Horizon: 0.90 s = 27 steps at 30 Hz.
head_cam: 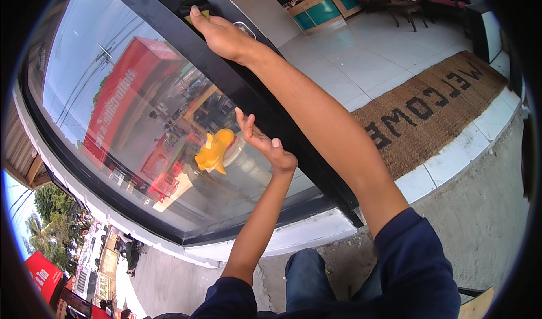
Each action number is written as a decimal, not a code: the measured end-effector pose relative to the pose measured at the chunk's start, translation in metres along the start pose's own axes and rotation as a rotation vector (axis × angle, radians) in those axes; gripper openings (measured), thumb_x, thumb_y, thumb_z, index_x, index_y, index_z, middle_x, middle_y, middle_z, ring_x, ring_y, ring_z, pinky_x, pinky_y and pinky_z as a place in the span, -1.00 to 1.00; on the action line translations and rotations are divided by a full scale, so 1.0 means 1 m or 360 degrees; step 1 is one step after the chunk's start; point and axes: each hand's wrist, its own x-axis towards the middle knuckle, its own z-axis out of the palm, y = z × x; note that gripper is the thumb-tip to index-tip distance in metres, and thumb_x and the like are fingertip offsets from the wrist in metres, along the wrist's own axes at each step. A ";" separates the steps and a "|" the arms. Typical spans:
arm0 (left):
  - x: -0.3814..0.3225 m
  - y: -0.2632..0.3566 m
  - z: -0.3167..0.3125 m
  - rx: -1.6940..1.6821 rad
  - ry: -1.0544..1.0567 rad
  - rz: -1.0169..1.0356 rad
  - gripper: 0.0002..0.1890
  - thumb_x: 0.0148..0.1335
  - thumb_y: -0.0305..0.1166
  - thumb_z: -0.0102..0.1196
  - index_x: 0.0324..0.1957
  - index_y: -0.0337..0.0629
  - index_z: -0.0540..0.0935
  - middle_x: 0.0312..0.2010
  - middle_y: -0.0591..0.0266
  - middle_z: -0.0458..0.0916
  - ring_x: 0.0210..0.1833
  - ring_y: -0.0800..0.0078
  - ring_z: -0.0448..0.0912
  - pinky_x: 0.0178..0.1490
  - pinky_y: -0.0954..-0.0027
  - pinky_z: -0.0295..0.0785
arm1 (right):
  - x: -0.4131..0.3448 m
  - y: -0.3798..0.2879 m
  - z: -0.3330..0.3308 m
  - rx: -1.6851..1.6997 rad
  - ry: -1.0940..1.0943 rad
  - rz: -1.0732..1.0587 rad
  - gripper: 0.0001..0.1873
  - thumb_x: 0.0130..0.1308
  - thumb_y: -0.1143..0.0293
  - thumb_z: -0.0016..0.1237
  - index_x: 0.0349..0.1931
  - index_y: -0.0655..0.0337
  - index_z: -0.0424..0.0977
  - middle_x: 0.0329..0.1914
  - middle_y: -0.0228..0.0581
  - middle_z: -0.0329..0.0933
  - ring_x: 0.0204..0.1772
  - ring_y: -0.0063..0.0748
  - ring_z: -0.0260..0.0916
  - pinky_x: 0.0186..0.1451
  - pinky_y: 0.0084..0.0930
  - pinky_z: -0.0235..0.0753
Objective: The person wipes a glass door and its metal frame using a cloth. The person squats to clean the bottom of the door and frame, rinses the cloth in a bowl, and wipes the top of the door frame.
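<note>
My right hand (222, 37) reaches up along the black door frame (262, 107). Its thumb presses on a black and yellow-green cloth or sponge (197, 10), held against the frame's upper part; the fingers are mostly hidden. A silvery round door fitting (245, 29) shows just beyond the wrist. Lower down, my left hand (271, 147) is raised beside the frame with its fingers apart and nothing in it. Whether it touches the frame or the glass, I cannot tell. The large glass pane (127, 107) left of the frame carries reflections of a red awning, wires and sky.
A yellow figure (215, 151) appears at the glass near my left hand. Right of the frame, a brown doormat with letters (423, 107) lies on white floor tiles (338, 69). A counter with teal panels (324, 10) and a wooden table (408, 9) stand inside. Concrete ground (474, 225) lies outside.
</note>
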 end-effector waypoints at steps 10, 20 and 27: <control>-0.001 -0.002 -0.018 0.0062 -0.0037 0.0006 -0.28 0.14 -0.17 -0.15 0.30 -0.37 0.12 0.48 -0.33 -0.11 0.58 -0.06 -0.15 0.57 0.04 -0.29 | -0.109 0.019 0.010 -0.0160 0.0174 0.0152 -0.27 0.58 -0.19 -0.58 0.15 0.36 0.41 0.09 -0.05 0.47 0.20 -0.29 0.32 0.35 -0.41 0.22; 0.001 0.000 -0.003 -0.0030 -0.0032 0.0002 -0.31 0.24 -0.05 -0.13 0.30 -0.28 0.15 0.49 -0.28 -0.10 0.59 -0.07 -0.16 0.57 0.00 -0.31 | 0.150 -0.045 0.020 0.0167 -0.0012 -0.0081 -0.19 0.49 -0.19 -0.36 0.31 0.51 0.29 0.39 0.28 0.28 0.58 0.10 0.01 0.57 -0.19 -0.02; -0.002 -0.002 -0.015 -0.0007 -0.0041 -0.0040 -0.33 0.27 -0.04 -0.14 0.30 -0.28 0.16 0.49 -0.29 -0.10 0.59 -0.08 -0.15 0.57 0.01 -0.29 | 0.046 -0.015 0.014 -0.0123 0.0018 0.0305 -0.07 0.47 -0.33 -0.45 0.37 0.49 0.20 0.33 0.16 0.32 0.39 -0.15 0.25 0.44 -0.30 0.19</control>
